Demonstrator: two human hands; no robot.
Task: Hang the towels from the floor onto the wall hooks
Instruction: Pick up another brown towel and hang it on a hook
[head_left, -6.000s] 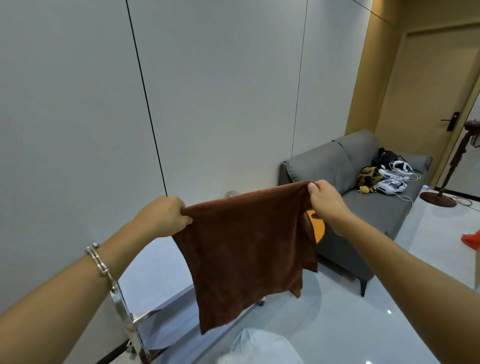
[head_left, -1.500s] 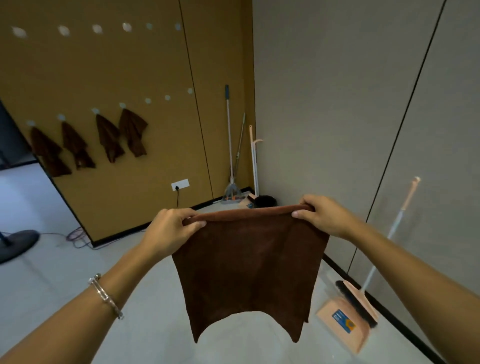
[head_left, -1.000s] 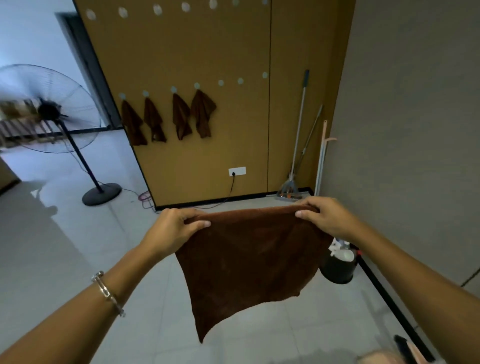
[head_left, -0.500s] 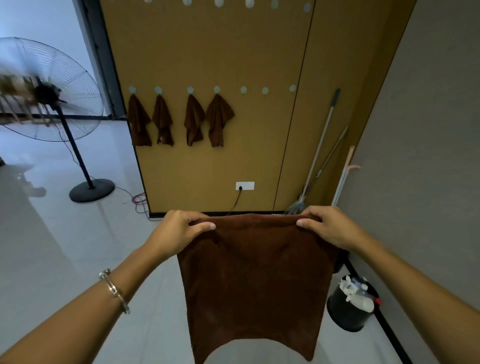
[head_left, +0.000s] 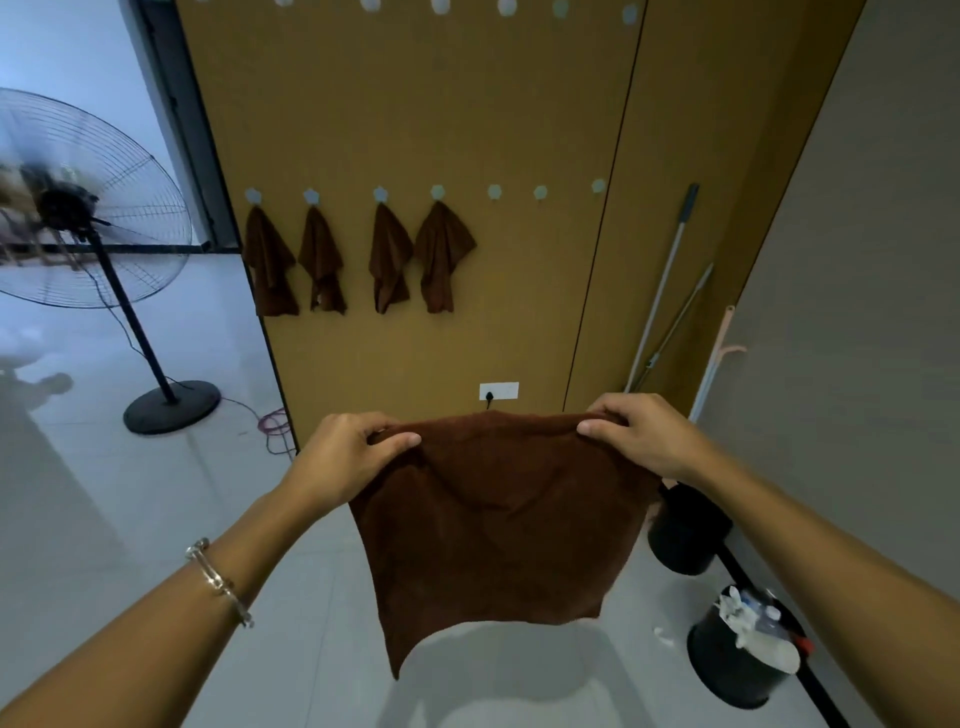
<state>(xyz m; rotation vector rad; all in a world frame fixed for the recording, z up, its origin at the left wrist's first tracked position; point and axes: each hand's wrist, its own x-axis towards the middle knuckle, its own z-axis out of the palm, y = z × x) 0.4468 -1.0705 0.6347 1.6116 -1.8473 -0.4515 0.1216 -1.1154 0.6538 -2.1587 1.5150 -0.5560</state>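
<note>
A brown towel (head_left: 493, 514) hangs spread in front of me, held by its top edge. My left hand (head_left: 348, 457) pinches the towel's left corner and my right hand (head_left: 639, 436) pinches the right corner. Ahead stands a mustard wall panel (head_left: 519, 104) with a row of pale hooks. Several brown towels (head_left: 384, 260) hang from the left hooks of that row. To their right, three hooks (head_left: 540, 193) carry nothing. Another row of hooks (head_left: 504, 7) runs along the frame's top.
A standing fan (head_left: 78, 208) spins at the left, its base and cable on the tiled floor. Mop handles (head_left: 660, 291) lean in the right corner. A black bucket (head_left: 737, 660) and another dark container (head_left: 685, 530) sit by the grey right wall. A socket (head_left: 498, 390) is low on the panel.
My view has swung from the grey wall and sofa round to the hook panel, which has drawn nearer. Both hands keep the same hold on the towel.
</note>
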